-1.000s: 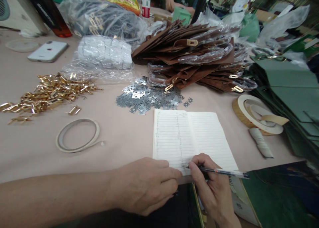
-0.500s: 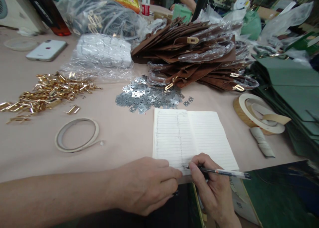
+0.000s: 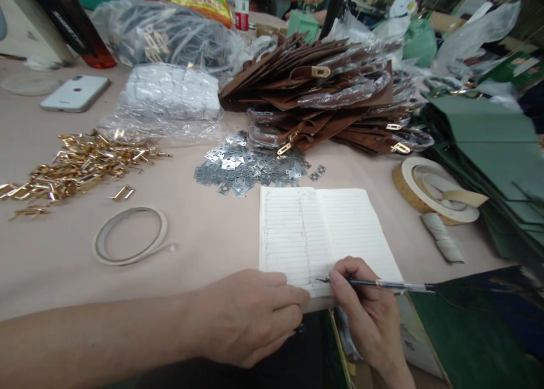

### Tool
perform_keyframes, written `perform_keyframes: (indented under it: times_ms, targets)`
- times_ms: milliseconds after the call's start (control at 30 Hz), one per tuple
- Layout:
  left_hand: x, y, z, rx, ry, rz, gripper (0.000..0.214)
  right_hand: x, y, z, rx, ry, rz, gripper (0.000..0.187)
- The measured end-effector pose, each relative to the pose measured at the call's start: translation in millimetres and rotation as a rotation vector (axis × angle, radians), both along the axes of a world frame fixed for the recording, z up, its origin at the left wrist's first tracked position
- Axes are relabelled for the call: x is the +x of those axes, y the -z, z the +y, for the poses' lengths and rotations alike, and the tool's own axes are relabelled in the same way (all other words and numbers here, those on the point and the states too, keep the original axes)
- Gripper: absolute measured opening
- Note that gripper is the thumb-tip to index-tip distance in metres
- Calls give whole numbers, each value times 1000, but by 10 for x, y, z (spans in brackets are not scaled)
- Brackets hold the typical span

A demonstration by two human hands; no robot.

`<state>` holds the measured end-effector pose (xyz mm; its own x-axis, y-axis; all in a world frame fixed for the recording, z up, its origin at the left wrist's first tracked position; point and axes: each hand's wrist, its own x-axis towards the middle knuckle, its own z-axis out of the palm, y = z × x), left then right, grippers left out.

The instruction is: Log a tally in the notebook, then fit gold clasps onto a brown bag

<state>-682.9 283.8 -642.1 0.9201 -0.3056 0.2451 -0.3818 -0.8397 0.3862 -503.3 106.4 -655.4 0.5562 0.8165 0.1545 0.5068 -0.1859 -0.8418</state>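
Observation:
An open lined notebook [image 3: 293, 230] lies at the table's front edge, its left page bearing columns of small handwriting. My right hand [image 3: 369, 315] pinches a pen [image 3: 382, 285], its tip just over the lower part of the left page. Across the notebook's lower left corner rests my left hand [image 3: 259, 318], fingers curled together, the index finger on the page. A small dark glossy bit shows at its lower fingertips, too little to name. Behind the notebook lies a heap of flat silver metal plates [image 3: 250, 165].
Gold metal fittings [image 3: 80, 165] and a tape roll [image 3: 130, 236] lie left. Wrapped brown bag pieces [image 3: 331, 103] are stacked behind. Right are a wide tape roll [image 3: 408, 191], a small grey roll [image 3: 442, 239] and green panels [image 3: 488, 145]. A phone [image 3: 75, 93] lies back left.
My right hand and the pen have shifted slightly right and up, uncovering the pen tip. My left hand stays put. In the background, another person's hands have come into view.

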Motion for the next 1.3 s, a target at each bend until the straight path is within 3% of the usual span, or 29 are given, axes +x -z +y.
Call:
perform_keyframes:
  times_ms: [367,1300]
  targets:
    - [-3,-2,-26,8,-9,8,6,-27,-69,41,-19,-106,-27,27]
    - [-4,17,-10,1,1,18,10,-19,-27,16,-32,-128,-17,25]
